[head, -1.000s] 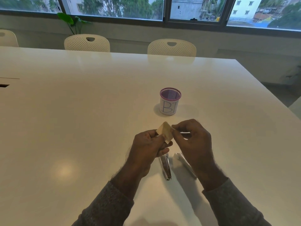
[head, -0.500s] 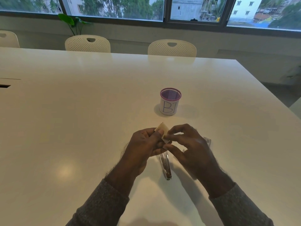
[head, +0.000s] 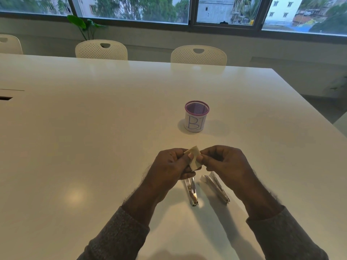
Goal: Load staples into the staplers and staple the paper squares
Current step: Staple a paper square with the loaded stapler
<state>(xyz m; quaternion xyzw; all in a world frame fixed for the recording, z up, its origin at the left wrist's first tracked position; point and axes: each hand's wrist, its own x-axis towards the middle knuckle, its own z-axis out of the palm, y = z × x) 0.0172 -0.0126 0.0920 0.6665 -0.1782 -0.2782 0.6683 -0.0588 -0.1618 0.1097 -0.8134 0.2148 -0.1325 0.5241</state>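
A small cream paper square (head: 194, 156) is held just above the table between both hands. My left hand (head: 171, 167) pinches its left side with thumb and fingers, and my right hand (head: 226, 164) pinches its right edge. Two silver metal staplers lie on the white table under the hands: one stapler (head: 191, 192) points toward me below my left hand, the other stapler (head: 216, 186) lies angled to the right, partly hidden by my right wrist. I cannot tell whether they hold staples.
A purple mesh cup (head: 196, 116) with a white label reading "B1" stands beyond the hands. The white table (head: 93, 137) stretches wide to the left and back. White chairs (head: 198, 54) line its far edge under windows.
My right hand dipped low over the right stapler half a second ago and has risen back up to pinch the paper's right edge. The left hand kept hold of the paper.
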